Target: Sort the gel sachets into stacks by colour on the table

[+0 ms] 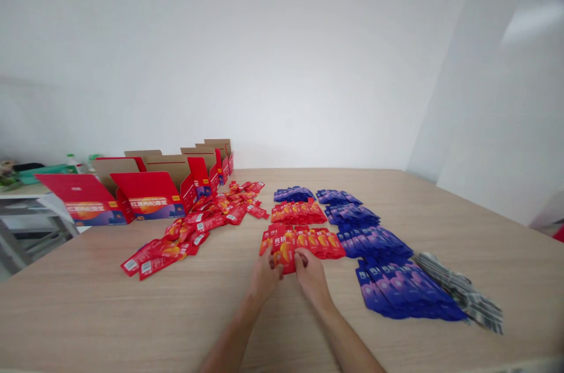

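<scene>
A red packet with an orange print [284,248] is held upright between my two hands, over the left end of a row of red packets [321,242]. My left hand [265,275] grips its lower left side, fingers closed. On its lower right edge, my right hand [310,272] pinches it with thumb and fingers. Behind is another row of red packets [297,212]. Fanned blue packets [403,288] lie in groups to the right, the nearest one close to my right forearm. A loose heap of red packets [211,220] spreads to the left of my hands.
Open red cartons [152,194] stand along the table's left side, reaching toward the back. A striped cloth bundle [462,291] lies right of the nearest blue packets. At far left is a side table [22,191] with green items. A white wall rises behind the wooden table [176,326].
</scene>
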Available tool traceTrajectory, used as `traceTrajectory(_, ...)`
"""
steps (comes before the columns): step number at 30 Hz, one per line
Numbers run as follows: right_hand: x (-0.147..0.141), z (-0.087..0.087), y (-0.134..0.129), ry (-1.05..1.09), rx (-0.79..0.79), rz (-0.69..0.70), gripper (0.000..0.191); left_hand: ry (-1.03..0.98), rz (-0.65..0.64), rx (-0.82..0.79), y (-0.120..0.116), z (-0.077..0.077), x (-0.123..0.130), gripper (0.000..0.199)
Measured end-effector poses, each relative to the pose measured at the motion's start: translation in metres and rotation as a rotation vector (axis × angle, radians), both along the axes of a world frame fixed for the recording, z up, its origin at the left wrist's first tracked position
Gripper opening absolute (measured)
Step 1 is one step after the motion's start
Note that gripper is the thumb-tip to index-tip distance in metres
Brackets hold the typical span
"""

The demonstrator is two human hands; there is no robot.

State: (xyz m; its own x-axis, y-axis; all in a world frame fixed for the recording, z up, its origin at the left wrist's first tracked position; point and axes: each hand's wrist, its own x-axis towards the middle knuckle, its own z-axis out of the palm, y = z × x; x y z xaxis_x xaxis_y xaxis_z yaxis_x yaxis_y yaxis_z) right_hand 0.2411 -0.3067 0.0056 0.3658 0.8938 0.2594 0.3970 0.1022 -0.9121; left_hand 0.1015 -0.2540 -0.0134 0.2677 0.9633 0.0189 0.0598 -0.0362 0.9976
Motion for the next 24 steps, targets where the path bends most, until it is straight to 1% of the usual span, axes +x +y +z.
traceTrajectory(2,0.013,-0.001,-0.004,0.018,-0.006,0.033,0.033,-0.066,0.047,-0.029,0.0,-0.002,0.017,0.069)
traceTrajectory(5,0.033,-0.005,-0.008,-0.009,-0.037,0.046,0.043,-0.144,0.053,-0.052,0.001,0.0,0.041,0.06)
traceTrajectory(8,0.055,-0.011,-0.011,-0.136,-0.043,-0.029,0.053,-0.126,0.037,-0.046,-0.001,0.007,0.063,0.054)
traceTrajectory(11,0.078,-0.017,-0.013,-0.286,-0.039,-0.107,0.051,-0.066,-0.023,0.002,-0.004,0.013,0.082,0.06)
traceTrajectory(13,0.091,-0.02,-0.013,-0.38,-0.047,-0.145,0.049,-0.01,-0.078,0.064,-0.005,0.016,0.093,0.066)
traceTrajectory(14,0.097,-0.022,-0.013,-0.421,-0.053,-0.162,0.048,0.041,-0.086,0.104,-0.005,0.017,0.098,0.066)
traceTrajectory(15,0.102,-0.023,-0.012,-0.456,-0.058,-0.18,0.047,0.113,-0.074,0.147,-0.004,0.017,0.104,0.065)
traceTrajectory(18,0.115,-0.024,-0.008,-0.54,-0.088,-0.254,0.044,0.38,0.022,0.254,-0.001,0.016,0.122,0.057)
traceTrajectory(20,0.121,-0.024,-0.005,-0.576,-0.123,-0.297,0.04,0.493,0.057,0.273,0.003,0.013,0.135,0.054)
traceTrajectory(24,0.129,-0.023,-0.001,-0.618,-0.182,-0.341,0.036,0.541,0.045,0.246,0.008,0.009,0.156,0.048)
